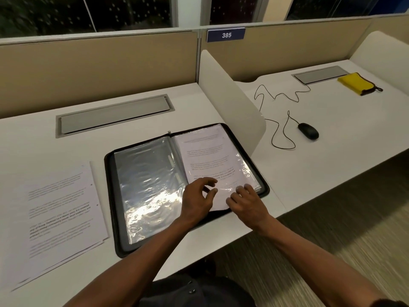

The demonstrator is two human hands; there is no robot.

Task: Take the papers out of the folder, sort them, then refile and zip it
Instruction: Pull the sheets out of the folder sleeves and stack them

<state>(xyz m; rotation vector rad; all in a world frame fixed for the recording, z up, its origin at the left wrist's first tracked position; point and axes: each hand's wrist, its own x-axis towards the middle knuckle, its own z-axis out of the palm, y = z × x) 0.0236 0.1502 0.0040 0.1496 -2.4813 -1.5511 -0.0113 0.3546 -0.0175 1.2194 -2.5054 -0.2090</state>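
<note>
A black zip folder lies open on the white desk. Its left half shows an empty clear plastic sleeve. In the sleeve on the right half sits a printed sheet. My left hand hovers over the lower end of that sleeve, thumb and forefinger curved near its opening. My right hand rests with its fingers bent on the sleeve's lower right corner. A stack of printed papers lies on the desk left of the folder.
A white divider panel stands right behind the folder. Beyond it lie a black mouse with its cable and a yellow pouch. A grey cable hatch is set in the desk behind the folder.
</note>
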